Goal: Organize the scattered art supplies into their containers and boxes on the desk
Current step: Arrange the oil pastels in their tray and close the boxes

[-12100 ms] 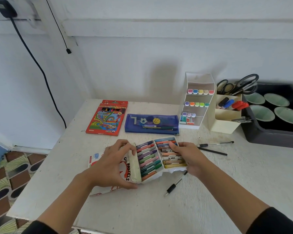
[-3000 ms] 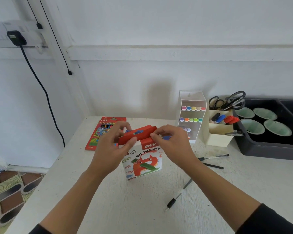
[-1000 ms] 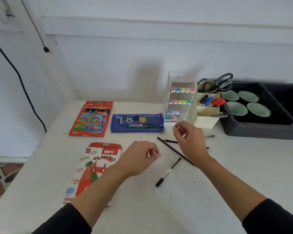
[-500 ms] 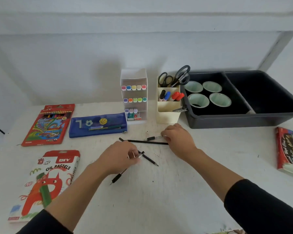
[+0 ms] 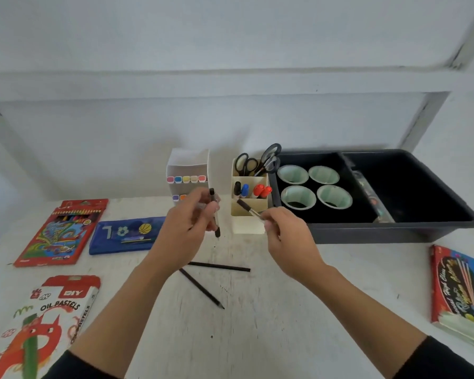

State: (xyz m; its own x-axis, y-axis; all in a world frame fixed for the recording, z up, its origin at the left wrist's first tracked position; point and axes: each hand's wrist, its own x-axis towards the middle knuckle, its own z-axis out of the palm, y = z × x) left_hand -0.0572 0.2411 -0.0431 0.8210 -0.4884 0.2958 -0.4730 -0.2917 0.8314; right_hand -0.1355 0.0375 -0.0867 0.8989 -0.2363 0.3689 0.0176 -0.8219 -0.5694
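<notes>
My left hand (image 5: 188, 231) is raised above the desk and grips a clear pen with a black cap (image 5: 214, 214), held nearly upright. My right hand (image 5: 288, 236) pinches another pen (image 5: 248, 208), whose black end points up and left toward the cream pen holder (image 5: 249, 214). That holder carries scissors (image 5: 260, 162) and several markers. Two black pencils (image 5: 219, 266) (image 5: 201, 288) lie on the desk (image 5: 257, 337) below my hands. The closed oil pastels box (image 5: 41, 321) lies at the front left.
A red coloured-pencil box (image 5: 63, 231) and a blue pencil case (image 5: 123, 236) lie at the back left. A white marker rack (image 5: 188, 170) stands behind my left hand. A black tray (image 5: 381, 231) with several pale cups is at the right. Another red box (image 5: 460, 291) lies at the right edge.
Both hands have lifted off the desk, each now holding a pen picked up from it. The two black pencils stay on the desk.
</notes>
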